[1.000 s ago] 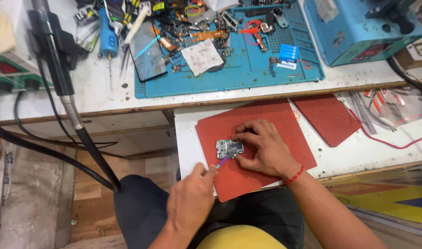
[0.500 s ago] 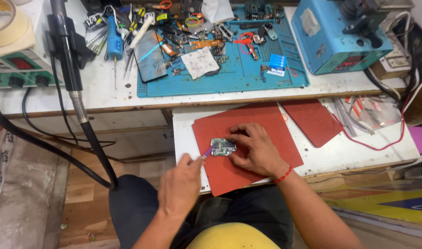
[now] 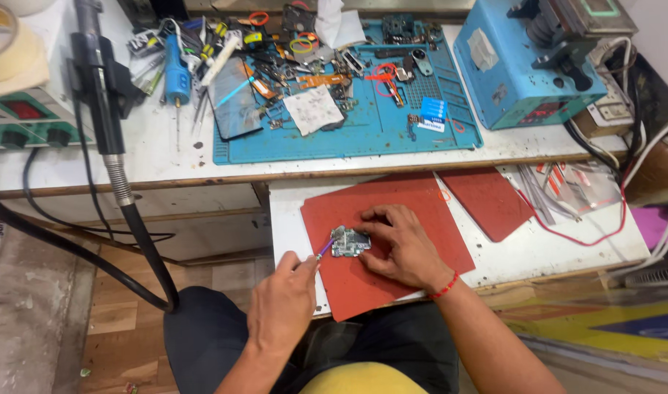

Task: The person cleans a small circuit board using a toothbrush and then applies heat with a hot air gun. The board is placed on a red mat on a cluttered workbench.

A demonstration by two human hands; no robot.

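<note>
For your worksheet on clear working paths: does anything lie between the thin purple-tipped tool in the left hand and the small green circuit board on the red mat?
Nothing visible does. The left hand holds the thin purple-tipped tool, whose tip nearly meets the left edge of the small green circuit board. Only bare red mat lies between. The right hand steadies the board's far side.

- Small circuit board (image 3: 350, 241): hard, greenish-grey, with glinting metal parts.
- Red mat (image 3: 392, 248) under it: matt, rubbery-looking, smooth and flat.
- Thin tool (image 3: 323, 248) pinched in the left hand (image 3: 281, 310): slender, purple, plastic-looking.
- Blue work mat (image 3: 363, 131) further back: matt, rubbery-looking, faintly gridded, scattered with shiny metal bits.
- Bench top (image 3: 159, 157): white, smooth, scuffed and stained, with a bare wooden edge.
- Blue box-shaped machine (image 3: 523, 73): painted metal, worn, dull sheen.
- Black hose (image 3: 140, 241): smooth rubber below a ribbed metal section.
- Clear bags (image 3: 574, 186): glossy, crinkled plastic.
- Wristband (image 3: 445, 285) on the right hand (image 3: 403, 248): red thread.
</note>
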